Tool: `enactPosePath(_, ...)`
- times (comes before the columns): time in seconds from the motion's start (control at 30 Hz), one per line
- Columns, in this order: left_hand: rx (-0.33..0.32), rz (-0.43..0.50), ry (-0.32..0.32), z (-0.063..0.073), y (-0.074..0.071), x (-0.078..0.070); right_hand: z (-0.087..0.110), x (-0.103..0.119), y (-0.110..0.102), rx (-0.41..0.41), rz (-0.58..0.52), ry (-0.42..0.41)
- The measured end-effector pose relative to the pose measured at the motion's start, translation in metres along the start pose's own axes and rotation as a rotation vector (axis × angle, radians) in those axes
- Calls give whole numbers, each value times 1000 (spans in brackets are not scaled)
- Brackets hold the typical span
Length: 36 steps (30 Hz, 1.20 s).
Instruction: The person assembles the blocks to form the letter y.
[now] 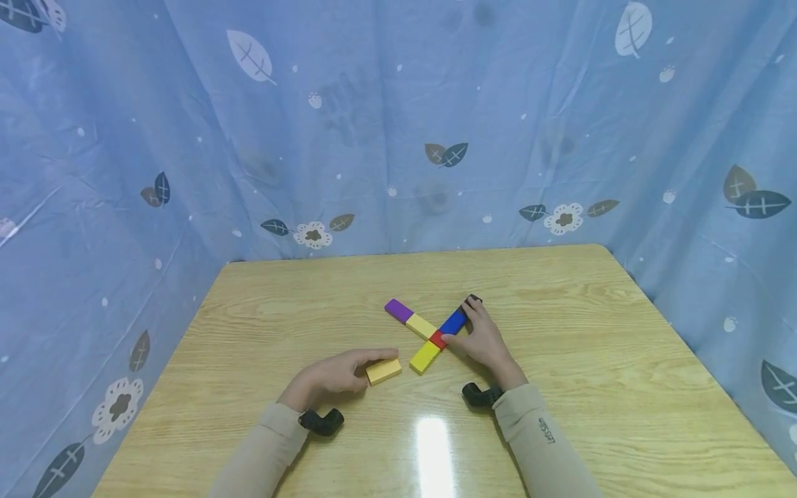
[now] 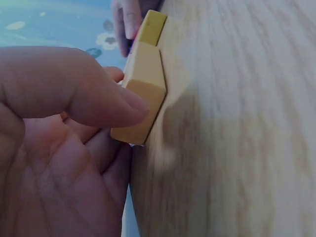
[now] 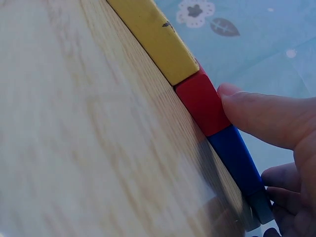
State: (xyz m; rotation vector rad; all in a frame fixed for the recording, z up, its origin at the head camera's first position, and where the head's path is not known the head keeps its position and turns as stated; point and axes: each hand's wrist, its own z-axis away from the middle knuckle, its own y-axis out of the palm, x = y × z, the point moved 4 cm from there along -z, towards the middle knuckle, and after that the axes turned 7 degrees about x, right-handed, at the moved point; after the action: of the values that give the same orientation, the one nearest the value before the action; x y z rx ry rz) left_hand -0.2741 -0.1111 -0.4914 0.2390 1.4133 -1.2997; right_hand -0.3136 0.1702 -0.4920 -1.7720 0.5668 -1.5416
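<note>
My left hand [image 1: 339, 371] pinches a pale yellow wooden block [image 1: 384, 371] between thumb and fingers, low over the table. In the left wrist view the thumb lies across the end of this block [image 2: 143, 91]. With its thumb at the red block [image 3: 203, 104] and its fingertips on the black block [image 1: 476, 299], my right hand [image 1: 484, 342] spans part of a row. The blue block [image 1: 453, 321] lies between those two. A bright yellow block [image 1: 425, 357] continues the row at the near end. Another pale yellow block [image 1: 420, 326] and a purple block [image 1: 398, 310] branch off from the red one toward the far left.
The blocks lie on a wood-grain table [image 1: 280, 304]. A blue curtain [image 1: 386, 124] with leaf and flower prints surrounds its back and sides. Each wrist carries a small black camera [image 1: 324, 422]. A bright light reflection shows on the near tabletop.
</note>
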Motion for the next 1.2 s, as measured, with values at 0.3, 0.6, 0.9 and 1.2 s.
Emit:
enactPosePath(0.3,11,-44,23,1,5,0,3,-2,5,11,6,3)
enactPosePath(0.6,-66,-36,14,-1,7,-1,2,-5,5,3,2,13)
enactPosePath(0.9,-155,-53,-37,-6,6,0,0,-5,4,-3,3,9)
enactPosePath(1.2,-207,-7,-15,-6,3,-1,-1,-2,3,-9,-11,-1)
